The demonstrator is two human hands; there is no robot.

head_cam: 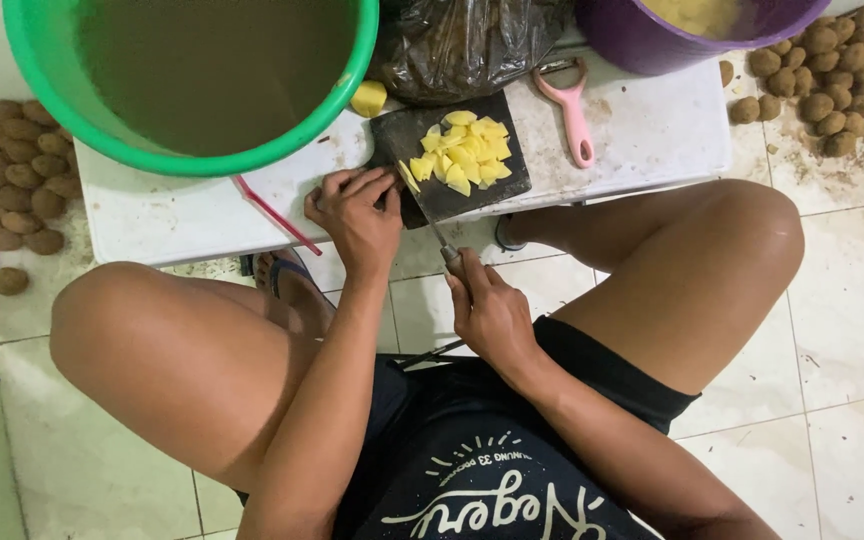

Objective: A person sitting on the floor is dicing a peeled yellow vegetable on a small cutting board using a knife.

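My left hand rests on the near left corner of a small dark cutting board, fingers curled at its edge. On the board lies a heap of yellow potato slices. My right hand grips the handle of a knife, whose blade lies across the board's near edge, next to one slice. The board sits on a low white table.
A green bucket of murky water stands at the table's left, a purple tub at right, a dark plastic bag between. A pink peeler lies beside the board. Unpeeled brown potatoes are piled on the floor on both sides.
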